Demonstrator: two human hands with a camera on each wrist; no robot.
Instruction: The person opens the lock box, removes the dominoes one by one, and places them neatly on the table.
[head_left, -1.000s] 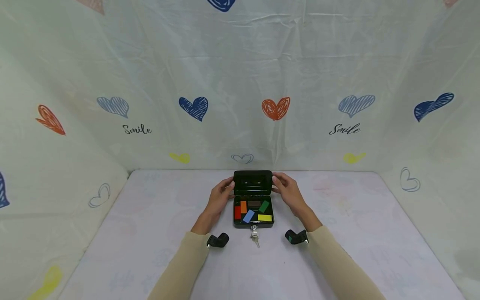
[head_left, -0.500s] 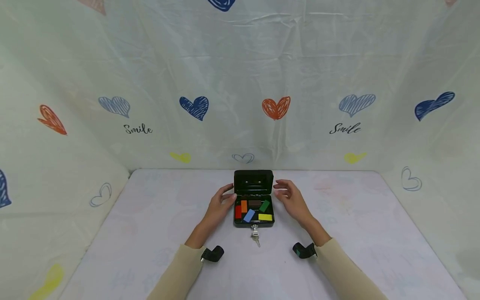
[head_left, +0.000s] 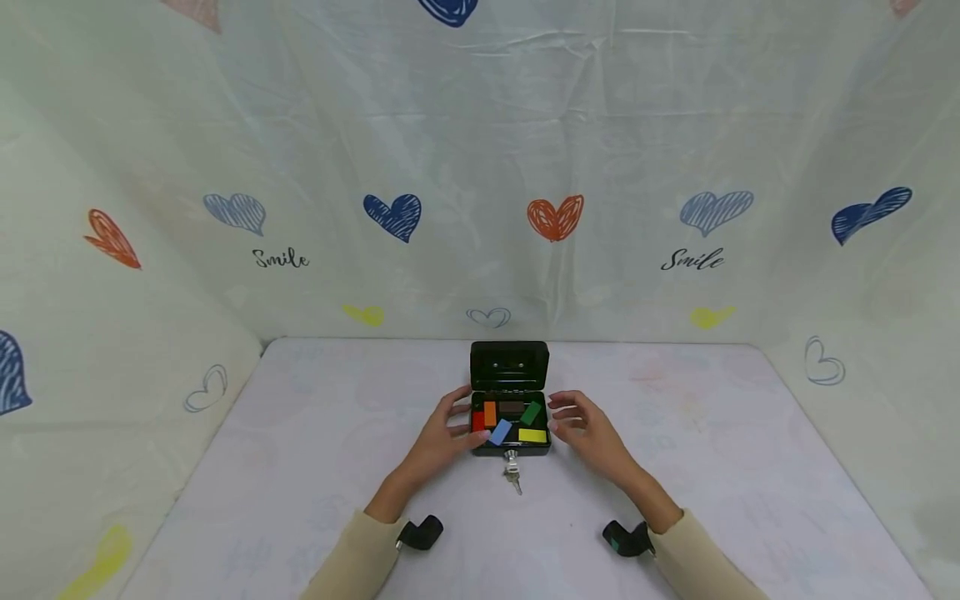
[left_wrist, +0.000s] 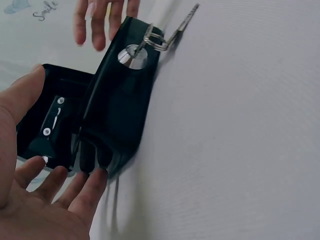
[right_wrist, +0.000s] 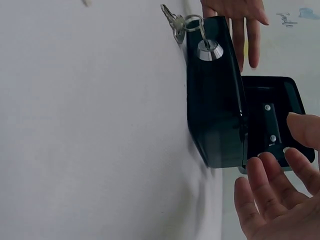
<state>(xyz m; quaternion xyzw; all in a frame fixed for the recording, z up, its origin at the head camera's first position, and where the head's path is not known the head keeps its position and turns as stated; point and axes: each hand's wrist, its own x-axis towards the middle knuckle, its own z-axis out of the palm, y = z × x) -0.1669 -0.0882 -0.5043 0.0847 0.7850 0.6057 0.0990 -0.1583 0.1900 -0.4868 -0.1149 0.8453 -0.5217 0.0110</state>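
Observation:
A small dark cash box stands with its lid raised. Inside lie a red block, an orange one, a brown block, a green block, a blue block and a yellow block. Keys on a ring hang from the silver front lock. My left hand is at the box's left side, fingers spread, fingertips right at the wall and thumb over the front left corner. My right hand, fingers loosely bent, is beside the right wall, holding nothing.
The box is at the far edge of a white table. Right behind it hangs a pale curtain printed with hearts, and similar sheeting covers both sides. A black wrist camera sits at the left cuff, another camera at the right.
Both hands have come down from the raised lid's sides toward me, to the box's lower part. The right hand has let go of the lid. The lid stays up and the blocks have not moved.

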